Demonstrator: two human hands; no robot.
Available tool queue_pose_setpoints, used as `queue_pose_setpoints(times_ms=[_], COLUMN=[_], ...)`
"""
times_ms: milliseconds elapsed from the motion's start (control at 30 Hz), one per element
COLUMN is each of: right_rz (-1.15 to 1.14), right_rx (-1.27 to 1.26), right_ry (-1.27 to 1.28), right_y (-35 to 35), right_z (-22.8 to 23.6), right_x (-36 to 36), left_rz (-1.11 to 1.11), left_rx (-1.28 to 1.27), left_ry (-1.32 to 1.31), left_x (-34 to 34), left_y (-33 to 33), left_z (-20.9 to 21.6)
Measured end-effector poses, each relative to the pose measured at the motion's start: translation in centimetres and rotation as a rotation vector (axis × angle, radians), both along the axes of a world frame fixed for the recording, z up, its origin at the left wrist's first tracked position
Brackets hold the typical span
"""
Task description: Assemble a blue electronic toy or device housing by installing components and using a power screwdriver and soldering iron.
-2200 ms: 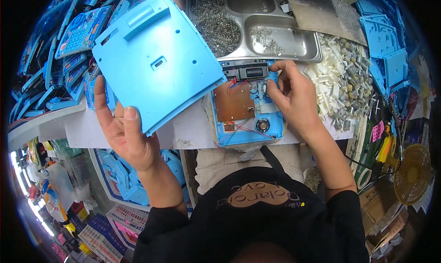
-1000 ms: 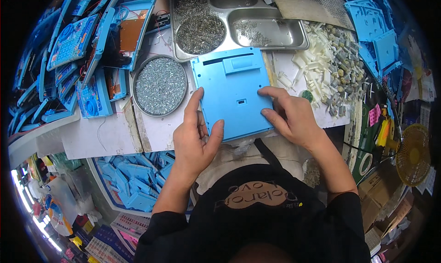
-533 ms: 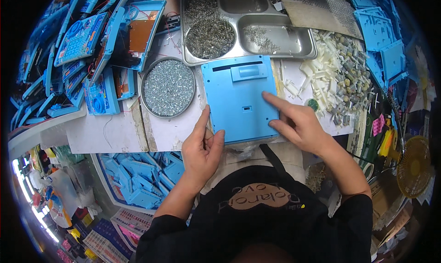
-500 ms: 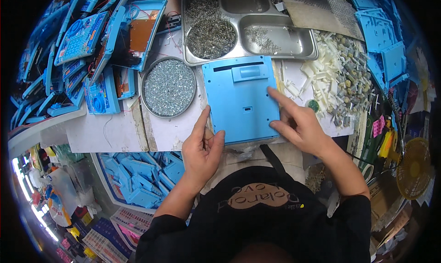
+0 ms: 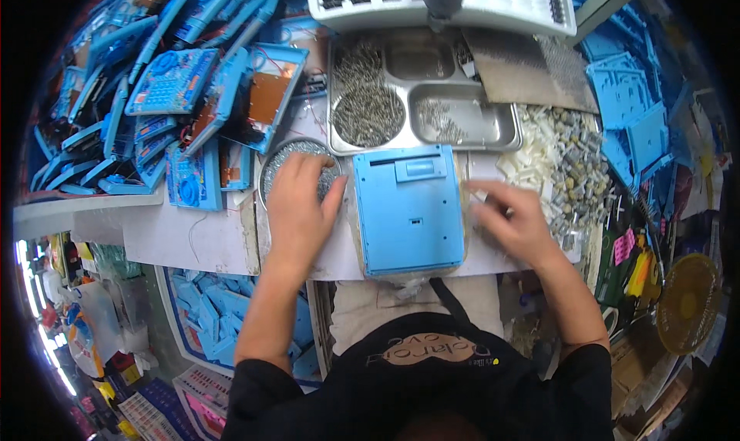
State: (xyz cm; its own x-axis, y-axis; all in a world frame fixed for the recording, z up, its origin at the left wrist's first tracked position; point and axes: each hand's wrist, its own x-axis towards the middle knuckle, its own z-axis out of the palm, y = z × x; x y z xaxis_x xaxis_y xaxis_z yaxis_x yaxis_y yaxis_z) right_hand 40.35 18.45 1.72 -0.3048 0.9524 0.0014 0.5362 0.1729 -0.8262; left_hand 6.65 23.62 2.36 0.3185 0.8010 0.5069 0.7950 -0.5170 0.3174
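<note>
A light-blue plastic casing (image 5: 408,225) lies flat at the table's front edge, with a slot and a raised compartment cover at its far end. Left of it stands a round metal dish (image 5: 266,180) of small silvery screws. My left hand (image 5: 297,202) reaches over this dish, fingertips down among the screws, thumb apart from the fingers. Whether it has picked up any screw cannot be seen. My right hand (image 5: 515,219) hovers just off the casing's right side, slightly blurred, index finger and thumb apart, holding nothing I can see.
Behind the casing sits a steel compartment tray (image 5: 493,136) of small metal parts. Blue half-built devices (image 5: 173,82) are heaped at left. White plastic pieces (image 5: 532,159) and small grey parts (image 5: 578,179) lie at right. A white rack (image 5: 455,13) stands at the back.
My left hand has left the casing's left edge and moved to the screw dish. My right hand has come off the casing's right edge. The view has tilted, showing the white rack.
</note>
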Motion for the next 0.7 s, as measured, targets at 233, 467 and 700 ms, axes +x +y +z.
queue_pose_setpoints(times_ms=[233,467,700], right_rz=[-0.107,-0.04,-0.075], right_rx=[0.394,0.438,0.39], right_ry=[-0.412,-0.512,-0.427], right_y=[6.9,8.6,9.4], right_z=[-1.0,-2.5,-1.6], right_x=[-0.1,-0.3,-1.0], left_rz=[-0.13,-0.147,-0.128], left_rx=[-0.348,-0.271,-0.283], left_ry=[0.121,0.119,0.126], left_x=[-0.7,-1.5,-1.1], left_y=[4.9,7.2,7.9], left_z=[0.2,0.1,0.1])
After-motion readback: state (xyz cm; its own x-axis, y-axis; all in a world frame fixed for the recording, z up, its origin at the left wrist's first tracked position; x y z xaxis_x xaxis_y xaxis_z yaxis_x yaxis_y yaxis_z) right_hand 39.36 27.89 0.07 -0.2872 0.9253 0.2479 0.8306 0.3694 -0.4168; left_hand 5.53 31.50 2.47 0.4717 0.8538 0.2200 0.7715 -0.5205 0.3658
